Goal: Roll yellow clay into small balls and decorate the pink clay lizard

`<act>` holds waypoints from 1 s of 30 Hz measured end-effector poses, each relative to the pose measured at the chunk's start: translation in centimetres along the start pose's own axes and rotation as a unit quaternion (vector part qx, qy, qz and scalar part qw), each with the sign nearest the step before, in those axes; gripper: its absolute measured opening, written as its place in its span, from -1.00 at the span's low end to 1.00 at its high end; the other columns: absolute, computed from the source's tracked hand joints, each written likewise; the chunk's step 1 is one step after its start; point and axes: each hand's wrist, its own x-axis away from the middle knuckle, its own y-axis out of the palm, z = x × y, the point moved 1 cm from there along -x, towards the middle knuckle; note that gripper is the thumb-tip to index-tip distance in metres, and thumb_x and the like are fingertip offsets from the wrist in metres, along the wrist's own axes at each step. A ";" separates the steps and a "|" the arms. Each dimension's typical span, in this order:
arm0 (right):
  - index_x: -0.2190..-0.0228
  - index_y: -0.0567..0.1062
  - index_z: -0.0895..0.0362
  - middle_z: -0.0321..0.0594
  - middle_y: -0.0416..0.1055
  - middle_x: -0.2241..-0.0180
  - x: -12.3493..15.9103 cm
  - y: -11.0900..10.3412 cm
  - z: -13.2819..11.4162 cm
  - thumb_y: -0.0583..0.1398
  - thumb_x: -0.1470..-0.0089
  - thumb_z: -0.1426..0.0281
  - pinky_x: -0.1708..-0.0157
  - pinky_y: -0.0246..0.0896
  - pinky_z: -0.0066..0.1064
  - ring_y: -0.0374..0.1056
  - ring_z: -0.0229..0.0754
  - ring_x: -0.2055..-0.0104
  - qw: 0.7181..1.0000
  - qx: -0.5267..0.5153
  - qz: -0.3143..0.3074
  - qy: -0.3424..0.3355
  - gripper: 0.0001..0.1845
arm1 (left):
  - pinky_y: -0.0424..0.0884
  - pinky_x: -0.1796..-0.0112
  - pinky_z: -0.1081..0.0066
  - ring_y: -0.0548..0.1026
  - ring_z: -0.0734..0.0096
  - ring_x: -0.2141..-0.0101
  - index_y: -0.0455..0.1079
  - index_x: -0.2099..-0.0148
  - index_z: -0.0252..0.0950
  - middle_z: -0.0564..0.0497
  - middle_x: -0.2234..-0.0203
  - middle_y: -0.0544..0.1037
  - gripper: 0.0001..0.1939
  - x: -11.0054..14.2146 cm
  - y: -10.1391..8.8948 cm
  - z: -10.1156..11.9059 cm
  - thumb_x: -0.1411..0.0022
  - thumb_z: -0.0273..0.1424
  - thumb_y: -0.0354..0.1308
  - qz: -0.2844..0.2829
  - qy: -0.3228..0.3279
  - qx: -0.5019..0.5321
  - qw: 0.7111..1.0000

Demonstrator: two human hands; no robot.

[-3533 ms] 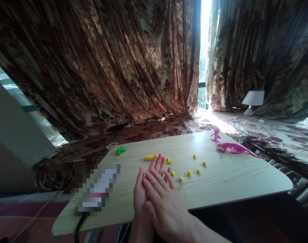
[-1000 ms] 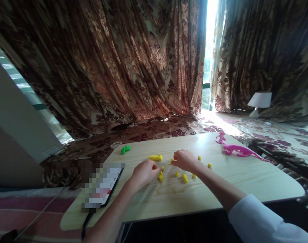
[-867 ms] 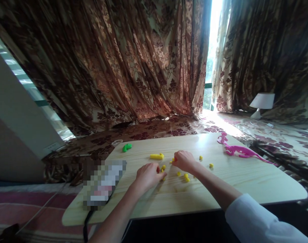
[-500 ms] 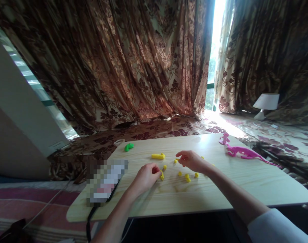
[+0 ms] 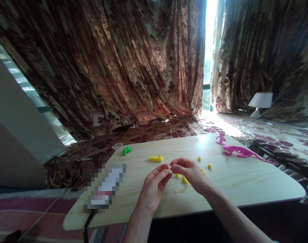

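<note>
Yellow piece (image 5: pixel 168 172) sits pinched in the left hand (image 5: pixel 153 189) (right hand (image 5: pixel 192 172) curled just beside, its grip unclear).

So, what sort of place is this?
Probably a room in a home, perhaps a bedroom: patterned curtains, a small white lamp, and striped fabric beside the table.

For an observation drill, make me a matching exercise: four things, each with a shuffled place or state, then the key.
1. left hand
2. green piece
3. pink toy
4. lamp

A. on the table, near its right edge
B. off the table, in front of a curtain
C. fingers pinching a yellow bit
D. at the table's far left corner

Pairs: 1-C, 2-D, 3-A, 4-B
</note>
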 end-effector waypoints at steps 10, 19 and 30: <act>0.24 0.50 0.18 -0.13 0.52 0.31 0.7 -0.6 1.7 0.28 0.11 0.21 0.14 0.31 -0.26 0.45 -0.16 0.28 0.988 -0.134 0.076 0.013 -0.61 | 0.51 0.37 0.53 0.51 0.51 0.44 0.46 0.17 -0.40 -0.13 0.33 0.56 -0.78 1.0 0.1 -0.4 -0.13 -0.63 0.09 0.068 -0.002 0.075 0.995; 0.26 0.54 0.19 -0.12 0.53 0.32 1.9 -0.4 1.8 0.34 0.21 0.31 0.07 0.26 -0.25 0.44 -0.11 0.19 0.988 -0.132 0.079 0.030 -0.61 | 0.48 0.30 0.55 0.51 0.54 0.42 0.48 0.15 -0.34 -0.04 0.34 0.57 -0.68 2.0 0.2 -0.7 0.03 -0.62 0.25 0.052 0.014 0.059 0.997; 0.26 0.55 0.19 -0.12 0.50 0.29 2.5 0.0 2.0 0.28 0.11 0.24 0.14 0.30 -0.23 0.42 -0.13 0.24 0.993 -0.103 0.062 0.011 -0.64 | 0.48 0.26 0.47 0.49 0.49 0.39 0.50 0.21 -0.37 -0.09 0.28 0.56 -0.78 2.4 0.2 -1.4 -0.02 -0.54 0.25 0.059 0.022 0.069 0.996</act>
